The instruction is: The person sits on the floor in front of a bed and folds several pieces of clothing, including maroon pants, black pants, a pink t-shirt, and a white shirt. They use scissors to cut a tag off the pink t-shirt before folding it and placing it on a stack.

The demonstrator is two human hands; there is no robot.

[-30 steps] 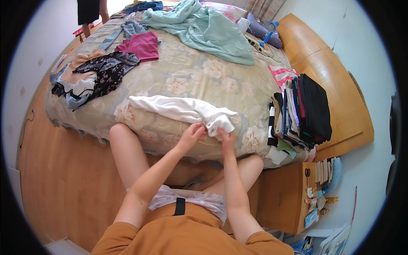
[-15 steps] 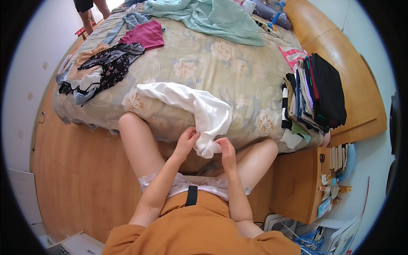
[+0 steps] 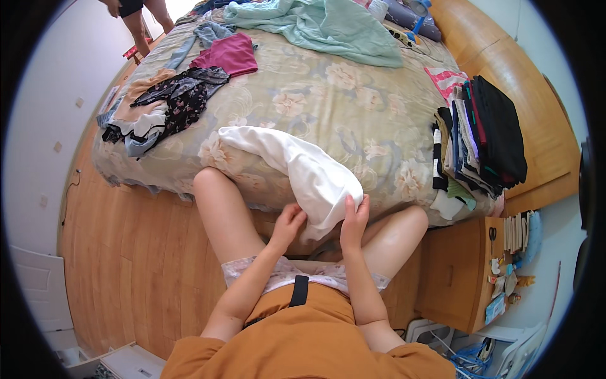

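A long white garment [image 3: 319, 180] stretches from the bed's near edge toward my lap, its far end lying on the flowered sheet. Its exact kind cannot be made out. My left hand [image 3: 289, 225] is closed at the garment's lower left edge, fingertips pinched together on the fabric. At the lower right edge, my right hand [image 3: 354, 222] grips the cloth between thumb and fingers. Between the two hands the fabric hangs down fairly smooth, over the gap between my knees.
The bed [image 3: 303, 101] fills the middle. Rumpled clothes [image 3: 177, 101] lie at its left, a folded stack [image 3: 495, 136] at its right, a mint-green quilt [image 3: 315, 28] at the back. A wooden cabinet [image 3: 451, 271] stands beside my right knee. Another person's legs [image 3: 142, 28] show far left.
The bunched lower end of the white garment has opened out flatter. My right hand has moved up and right along its edge; my left hand has shifted slightly down. The view has shifted a little.
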